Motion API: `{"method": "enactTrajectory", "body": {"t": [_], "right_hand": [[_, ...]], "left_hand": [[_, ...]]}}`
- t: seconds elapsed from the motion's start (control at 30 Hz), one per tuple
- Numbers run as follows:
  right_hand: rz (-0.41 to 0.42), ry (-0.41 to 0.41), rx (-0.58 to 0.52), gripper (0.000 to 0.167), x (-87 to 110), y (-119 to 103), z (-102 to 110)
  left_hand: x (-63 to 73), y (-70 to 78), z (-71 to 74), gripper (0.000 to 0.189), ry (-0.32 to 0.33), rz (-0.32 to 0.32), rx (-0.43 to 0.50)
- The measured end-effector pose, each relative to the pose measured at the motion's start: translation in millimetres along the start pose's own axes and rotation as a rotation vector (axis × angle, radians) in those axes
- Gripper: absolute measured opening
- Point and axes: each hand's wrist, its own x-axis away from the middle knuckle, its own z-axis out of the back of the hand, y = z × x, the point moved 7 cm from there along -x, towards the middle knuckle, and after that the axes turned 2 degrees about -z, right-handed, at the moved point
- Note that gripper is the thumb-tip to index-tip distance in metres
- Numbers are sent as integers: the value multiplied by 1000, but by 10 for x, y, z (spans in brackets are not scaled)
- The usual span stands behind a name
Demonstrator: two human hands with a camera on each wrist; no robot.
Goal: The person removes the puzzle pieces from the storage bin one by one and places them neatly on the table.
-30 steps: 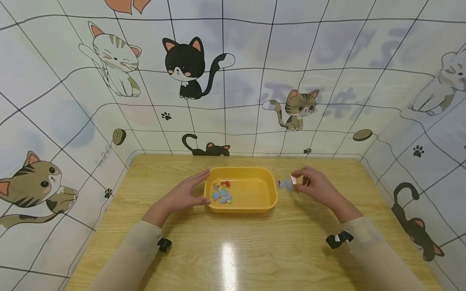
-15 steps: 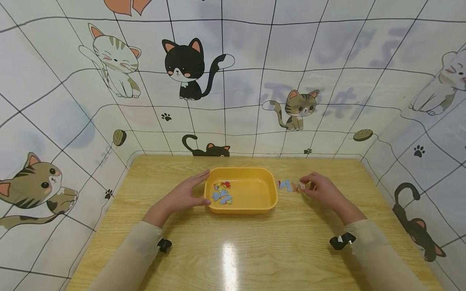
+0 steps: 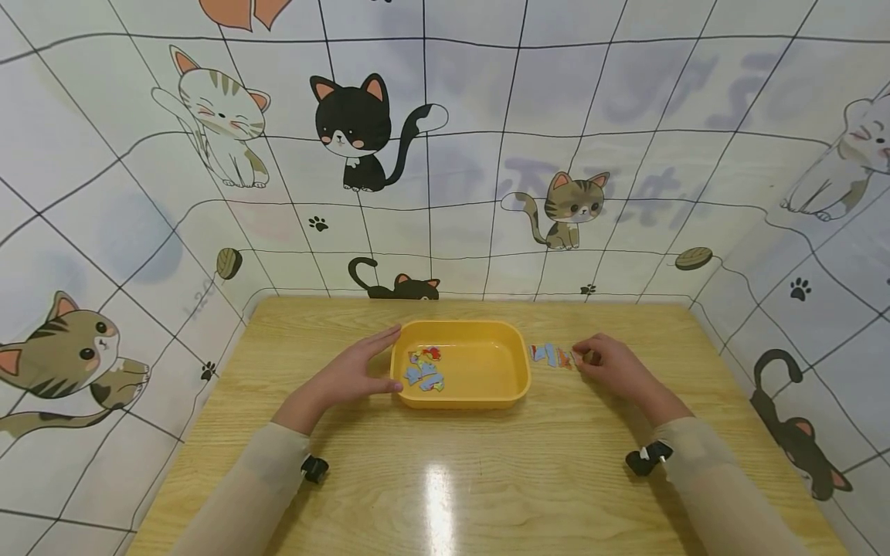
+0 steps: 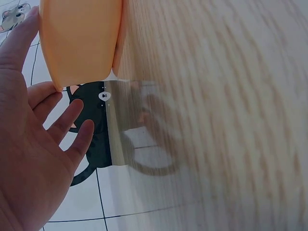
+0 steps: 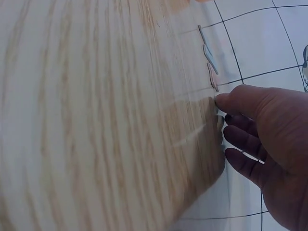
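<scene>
Left hand (image 3: pixel 353 372): fingers spread wide, thumb at tray's near-left corner, fingertip at far-left corner; tray sits between them, not gripped round. Left wrist view: remaining fingers loose, off the tray. Right hand (image 3: pixel 612 369): thumb and fingertips nearly together, pinching end piece (image 3: pixel 578 358) at row's right end, down at table level; piece mostly hidden by fingers. Row (image 3: pixel 552 355) of flat pieces, blue, red and orange, lies on table (image 3: pixel 542 455) just right of tray. Tray (image 3: pixel 483 374): yellow, shallow, upright on table. Pile (image 3: pixel 424 372) of blue, red and yellow pieces inside tray, left side, some overlapping. Beige sleeves (image 3: pixel 239 490) on both arms, black device at each wrist. Cat-print wall (image 3: pixel 473 170) behind table.
</scene>
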Motion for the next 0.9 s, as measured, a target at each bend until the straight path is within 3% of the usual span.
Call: {"method": "enactTrajectory", "body": {"t": [0.67, 0.9], "right_hand": [[18, -10, 9, 29, -52, 16, -37], [29, 21, 21, 28, -51, 0, -48]], "left_hand": [[-6, -11, -1, 104, 5, 0, -9], [-1, -18, 1, 105, 5, 3, -5]]}}
